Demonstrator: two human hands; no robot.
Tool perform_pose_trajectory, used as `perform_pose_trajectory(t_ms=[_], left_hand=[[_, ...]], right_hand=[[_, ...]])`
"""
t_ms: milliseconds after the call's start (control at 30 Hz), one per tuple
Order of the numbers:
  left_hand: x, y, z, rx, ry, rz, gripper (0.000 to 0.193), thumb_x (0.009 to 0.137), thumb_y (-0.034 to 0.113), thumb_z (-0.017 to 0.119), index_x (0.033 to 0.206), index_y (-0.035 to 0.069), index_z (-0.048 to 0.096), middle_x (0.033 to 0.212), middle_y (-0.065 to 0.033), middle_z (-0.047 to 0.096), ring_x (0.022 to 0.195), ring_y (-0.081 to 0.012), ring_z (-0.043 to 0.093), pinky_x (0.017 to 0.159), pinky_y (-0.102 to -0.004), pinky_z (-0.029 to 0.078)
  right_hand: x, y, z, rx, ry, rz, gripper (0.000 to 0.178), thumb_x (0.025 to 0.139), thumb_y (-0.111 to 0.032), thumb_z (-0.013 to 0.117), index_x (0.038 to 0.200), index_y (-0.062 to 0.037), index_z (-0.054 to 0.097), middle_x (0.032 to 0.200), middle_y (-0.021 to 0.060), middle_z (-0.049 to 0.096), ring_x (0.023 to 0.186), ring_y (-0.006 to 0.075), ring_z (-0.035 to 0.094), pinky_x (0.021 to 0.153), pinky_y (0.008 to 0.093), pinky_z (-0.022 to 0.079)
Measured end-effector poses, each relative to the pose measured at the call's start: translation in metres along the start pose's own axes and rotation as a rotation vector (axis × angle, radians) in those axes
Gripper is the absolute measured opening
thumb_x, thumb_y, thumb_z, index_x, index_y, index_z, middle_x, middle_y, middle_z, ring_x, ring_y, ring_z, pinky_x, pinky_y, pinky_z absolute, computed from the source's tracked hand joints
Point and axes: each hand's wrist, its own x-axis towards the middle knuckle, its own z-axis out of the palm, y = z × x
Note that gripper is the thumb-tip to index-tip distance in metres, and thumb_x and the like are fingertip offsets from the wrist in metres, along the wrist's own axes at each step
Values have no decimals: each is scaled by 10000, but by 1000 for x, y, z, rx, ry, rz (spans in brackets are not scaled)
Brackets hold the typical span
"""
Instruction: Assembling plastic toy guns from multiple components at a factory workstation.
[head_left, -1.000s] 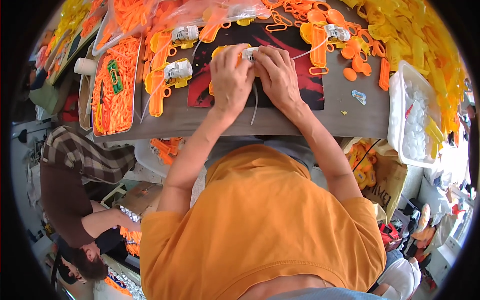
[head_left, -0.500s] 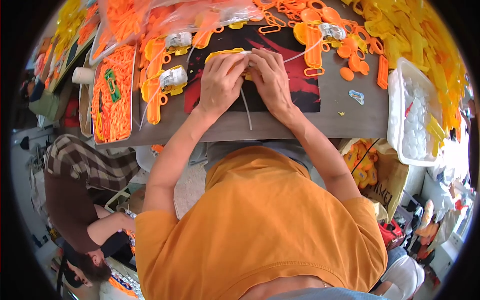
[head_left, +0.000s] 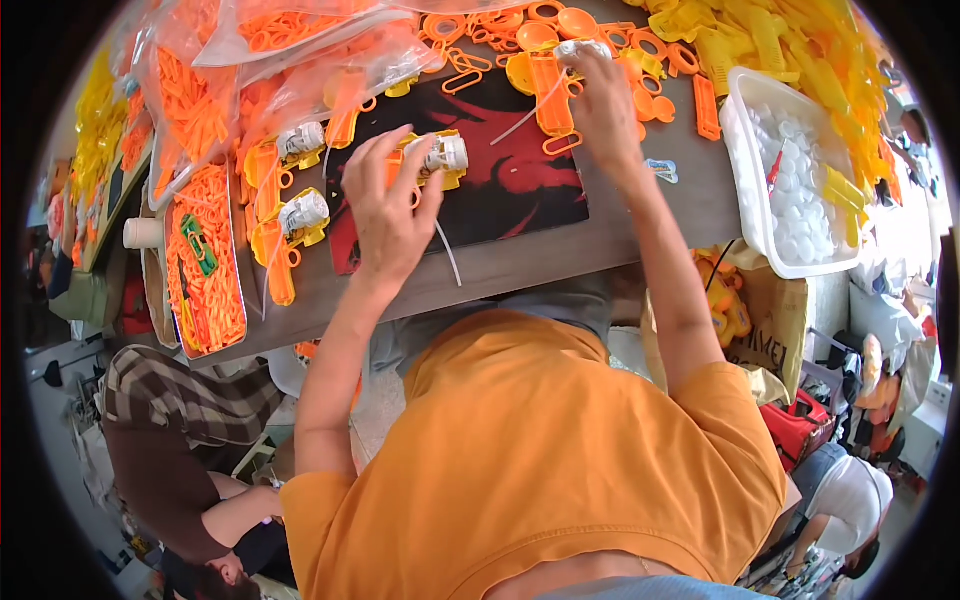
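On the black-and-red mat (head_left: 500,200) lies an orange-and-yellow toy gun part (head_left: 453,178) with a white cylindrical mechanism (head_left: 449,151) and a thin pale tube hanging from it. My left hand (head_left: 383,215) is at this part, thumb and index finger on either side of it, the other fingers lifted; the palm hides its orange handle. Farther right, my right hand (head_left: 607,115) reaches over a similar toy gun part (head_left: 550,95), its fingers closed around the white mechanism (head_left: 583,48). A pale tube slants down from that part.
More such toy gun parts (head_left: 268,235) lie left of the mat. Orange pieces fill a tray (head_left: 243,320) at left, beneath plastic bags (head_left: 320,50). At right stand a white bin (head_left: 745,170) of clear caps and a yellow heap (head_left: 770,40). A co-worker (head_left: 150,470) bends at lower left.
My hands were together over the toy gun part on the mat. The right has moved away to the far right onto another part; the left stays, its fingers more spread. The view has shifted.
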Motion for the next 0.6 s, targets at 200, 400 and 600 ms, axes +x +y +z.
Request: perform_pose_trajectory(t_ms=[200,400,600], left_hand=[[59,38,76,98,-200,147,597,790,189,709,1336,63,501,952,-72,646,1008,-233,553,1019,-434,330],[60,45,81,44,-151,122,189,803,97,620,979,79,688,808,-56,652,887,-221,601,971,-417,369],[26,58,42,-72,-114,21,433,744,200,774,1137,73,645,1102,-55,581,1055,-253,526,990,-462,367]], right_hand=[[33,68,-1,-262,-335,-81,657,747,9,598,1371,-158,477,1370,87,506,1299,313,429,1142,484,252],[26,47,-19,-330,-443,33,685,746,-130,710,1389,-167,478,1360,69,504,1308,292,417,1109,492,270],[13,41,-27,-238,-413,-2,700,802,-213,715,1442,-158,436,1441,118,437,1327,331,375,1099,473,273]])
